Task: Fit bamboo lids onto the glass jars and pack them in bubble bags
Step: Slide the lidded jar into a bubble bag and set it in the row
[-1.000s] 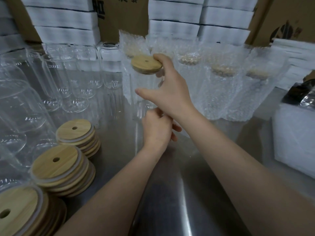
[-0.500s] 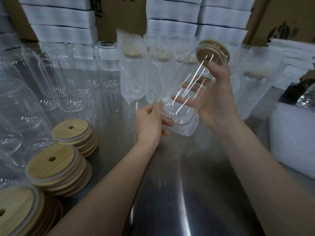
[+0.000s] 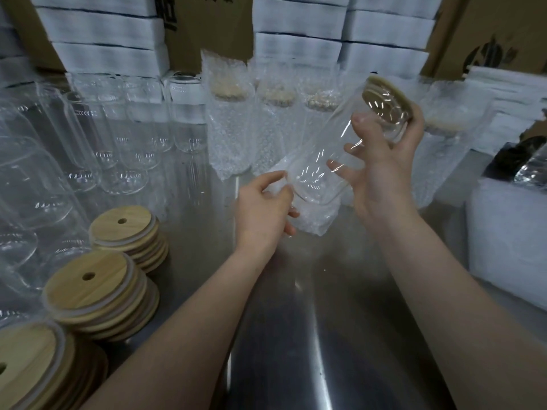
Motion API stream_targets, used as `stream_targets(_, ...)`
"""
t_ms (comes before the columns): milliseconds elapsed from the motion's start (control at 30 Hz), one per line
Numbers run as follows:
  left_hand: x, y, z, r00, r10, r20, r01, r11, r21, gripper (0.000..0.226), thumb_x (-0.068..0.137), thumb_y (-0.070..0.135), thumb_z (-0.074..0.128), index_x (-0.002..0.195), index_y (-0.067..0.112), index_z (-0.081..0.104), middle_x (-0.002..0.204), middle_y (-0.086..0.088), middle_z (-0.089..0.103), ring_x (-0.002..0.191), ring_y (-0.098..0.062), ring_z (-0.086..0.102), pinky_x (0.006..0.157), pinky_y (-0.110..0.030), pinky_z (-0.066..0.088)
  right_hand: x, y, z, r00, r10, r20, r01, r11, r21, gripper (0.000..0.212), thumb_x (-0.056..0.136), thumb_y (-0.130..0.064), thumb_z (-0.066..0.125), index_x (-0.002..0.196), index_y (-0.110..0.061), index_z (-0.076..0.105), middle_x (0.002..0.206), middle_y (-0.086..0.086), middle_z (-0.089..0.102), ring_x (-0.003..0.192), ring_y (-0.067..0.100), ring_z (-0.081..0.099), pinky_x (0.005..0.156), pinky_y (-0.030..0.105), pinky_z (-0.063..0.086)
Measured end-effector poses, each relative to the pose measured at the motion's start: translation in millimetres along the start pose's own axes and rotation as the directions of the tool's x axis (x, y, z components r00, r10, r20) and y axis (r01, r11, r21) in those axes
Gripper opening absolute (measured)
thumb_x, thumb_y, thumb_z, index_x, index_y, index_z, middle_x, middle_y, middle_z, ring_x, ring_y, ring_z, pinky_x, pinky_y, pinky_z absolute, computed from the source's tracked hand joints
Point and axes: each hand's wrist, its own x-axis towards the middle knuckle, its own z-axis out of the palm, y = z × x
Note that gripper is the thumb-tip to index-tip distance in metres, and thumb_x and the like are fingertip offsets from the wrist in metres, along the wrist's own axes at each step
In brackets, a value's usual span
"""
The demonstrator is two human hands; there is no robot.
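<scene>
- Nearest, at the left, three stacks of round bamboo lids with straw holes [image 3: 88,288] sat on a shiny steel table [image 3: 296,350], not yet fitted to jars.
- Just beyond, in the middle, the left hand [image 3: 262,208] had its fingers curled on the edge of a small clear bubble bag [image 3: 313,220], holding it above the table.
- The right hand [image 3: 381,161] gripped a tall clear glass jar [image 3: 322,161] around its upper part, with a fitted bamboo lid [image 3: 384,99] already on it.
- The jar was tilted, with its lid end up and to the far right and its base down at the bag's mouth. Whether the base had entered the bag could not be told.
- Further left, many bare glass jars [image 3: 124,137] stood without lids, so much work seemed left.
- In the far middle, several lidded jars in bubble bags [image 3: 228,128] stood upright and looked finished.
- Farthest back were stacked white foam sheets [image 3: 103,54] and brown cardboard boxes [image 3: 207,22].
</scene>
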Motion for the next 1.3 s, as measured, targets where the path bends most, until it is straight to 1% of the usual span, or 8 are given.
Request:
stream_targets(133, -3, 1, 3, 0.995, 0.008, 0.1, -0.013, 0.999, 0.048, 0.044, 0.087, 0.001, 0.062, 0.128, 0.018, 0.06, 0.063, -0.018, 0.055, 0.029, -0.008, 0.049, 0.032, -0.014, 0.031, -1, 3, -1, 0.998, -0.052, -0.019, 0.051, 0.998, -0.044, 0.061, 0.077, -0.029, 0.075, 0.124, -0.042, 0.04, 0.123, 0.011, 0.053, 0.095, 0.015, 0.059, 0.08, 0.044, 0.059)
stream_targets(433, -1, 4, 0, 0.96, -0.035, 0.277, 0.005, 0.994, 0.108, 0.078, 0.081, -0.006, 0.062, 0.149, 0.021, 0.033, 0.053, -0.002, 0.048, 0.032, -0.006, 0.042, 0.035, -0.018, 0.034, -6, 6, 1, 0.977, -0.215, 0.016, 0.215, 0.964, -0.156, 0.06, 0.084, -0.02, 0.077, 0.126, -0.036, 0.037, 0.141, 0.019, 0.039, 0.121, 0.034, 0.054, 0.093, 0.053, 0.054)
stream_targets(567, 0, 3, 0, 0.976, 0.032, 0.215, -0.048, 0.996, 0.07, 0.07, 0.081, -0.005, 0.057, 0.142, 0.023, 0.036, 0.046, 0.012, 0.046, 0.036, -0.003, 0.043, 0.037, -0.02, 0.035, -6, 9, 1, 0.967, -0.254, 0.024, 0.253, 0.946, -0.203, 0.064, 0.083, -0.023, 0.077, 0.129, -0.035, 0.035, 0.141, 0.016, 0.038, 0.122, 0.036, 0.05, 0.093, 0.051, 0.054)
stream_targets(767, 2, 8, -5, 0.99, 0.139, -0.024, -0.141, 0.985, -0.103, 0.039, 0.082, -0.004, 0.055, 0.112, 0.021, 0.049, 0.066, -0.01, 0.048, 0.048, -0.009, 0.045, 0.054, -0.022, 0.042, -4, 13, -3, 0.948, -0.316, 0.048, 0.315, 0.899, -0.305, 0.067, 0.079, -0.029, 0.079, 0.13, -0.036, 0.036, 0.14, 0.016, 0.038, 0.118, 0.037, 0.052, 0.091, 0.052, 0.053)
stream_targets(900, 2, 8, -5, 0.979, 0.195, -0.065, -0.203, 0.965, -0.167, 0.023, 0.089, -0.001, 0.06, 0.105, 0.013, 0.051, 0.066, -0.003, 0.059, 0.064, -0.004, 0.059, 0.073, -0.008, 0.045, -3, 16, -4, 0.943, -0.328, 0.057, 0.327, 0.882, -0.339, 0.066, 0.078, -0.03, 0.079, 0.128, -0.038, 0.037, 0.138, 0.017, 0.039, 0.115, 0.038, 0.053, 0.088, 0.051, 0.054)
stream_targets(1000, -1, 10, -5, 0.974, 0.219, -0.06, -0.226, 0.954, -0.197, 0.019, 0.084, 0.006, 0.065, 0.098, 0.014, 0.054, 0.088, -0.006, 0.065, 0.082, -0.006, 0.063, 0.076, -0.01, 0.045, -3, 18, -5, 0.947, -0.32, 0.02, 0.309, 0.894, -0.325, 0.065, 0.078, -0.031, 0.08, 0.127, -0.038, 0.037, 0.137, 0.017, 0.039, 0.115, 0.037, 0.052, 0.089, 0.051, 0.054)
stream_targets(1167, -6, 5, -2, 0.933, 0.344, 0.109, -0.359, 0.917, 0.177, 0.063, 0.067, 0.023, 0.064, 0.127, 0.013, 0.047, 0.138, -0.007, 0.039, 0.132, -0.015, 0.038, 0.113, -0.026, 0.031, -3, 19, -5, 0.949, -0.313, -0.046, 0.289, 0.917, -0.274, 0.061, 0.078, -0.033, 0.079, 0.124, -0.039, 0.039, 0.135, 0.014, 0.042, 0.116, 0.035, 0.052, 0.087, 0.05, 0.055)
stream_targets(1300, 0, -5, 0, 0.963, 0.213, 0.163, -0.268, 0.781, 0.564, 0.123, 0.065, 0.047, 0.084, 0.155, 0.011, 0.009, 0.161, -0.006, 0.01, 0.149, -0.017, 0.007, 0.121, -0.029, 0.007, -3, 19, -4, 0.949, -0.311, -0.055, 0.289, 0.924, -0.25, 0.06, 0.076, -0.034, 0.08, 0.121, -0.039, 0.04, 0.135, 0.015, 0.041, 0.116, 0.036, 0.053, 0.087, 0.05, 0.056)
